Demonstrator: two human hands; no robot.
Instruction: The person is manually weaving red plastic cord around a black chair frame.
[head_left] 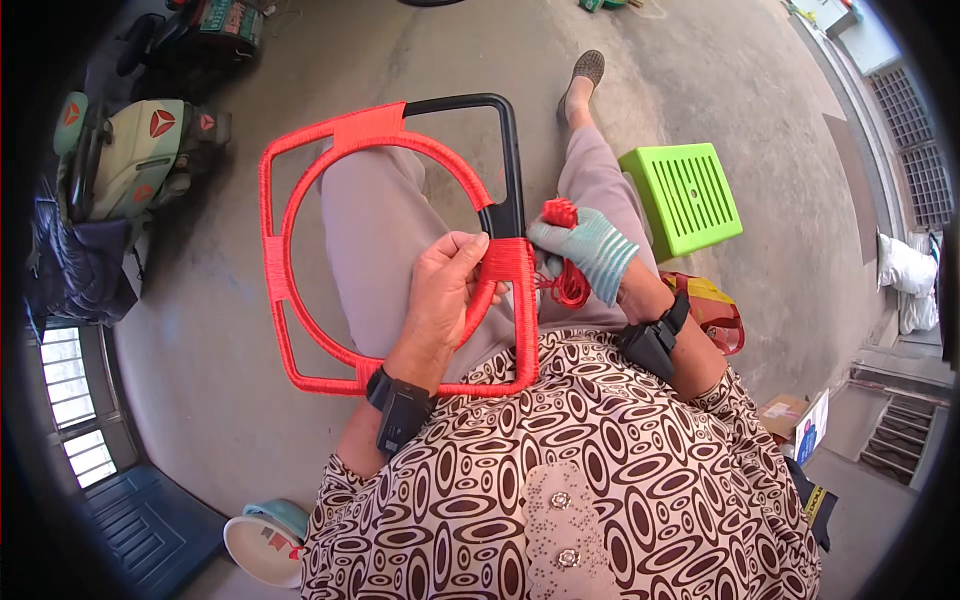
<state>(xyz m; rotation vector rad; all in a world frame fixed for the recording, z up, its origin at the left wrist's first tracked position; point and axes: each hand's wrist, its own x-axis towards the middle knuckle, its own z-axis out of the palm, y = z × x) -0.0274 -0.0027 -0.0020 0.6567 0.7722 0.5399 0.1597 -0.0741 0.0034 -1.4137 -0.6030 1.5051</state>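
Observation:
A square metal frame with a round inner ring (pixel 268 190) rests across my lap, mostly wrapped in red cord. Its upper right corner is bare black metal (pixel 513 150). My bare left hand (pixel 447 283) grips the ring's right side, thumb on the wrapped band where ring and outer bar join. Beside that same join, my right hand (pixel 590 250), in a striped grey-green glove, is closed on a bundle of red cord (pixel 560 212). Loose loops of the cord hang below the glove, next to the outer bar.
A bright green plastic stool (pixel 690 200) stands right of my leg. Behind my right forearm lies a red and yellow bag (pixel 712 310). A scooter (pixel 140 155) is at the far left. A white basin (pixel 262 550) sits at lower left, and cardboard (pixel 785 415) lies at lower right.

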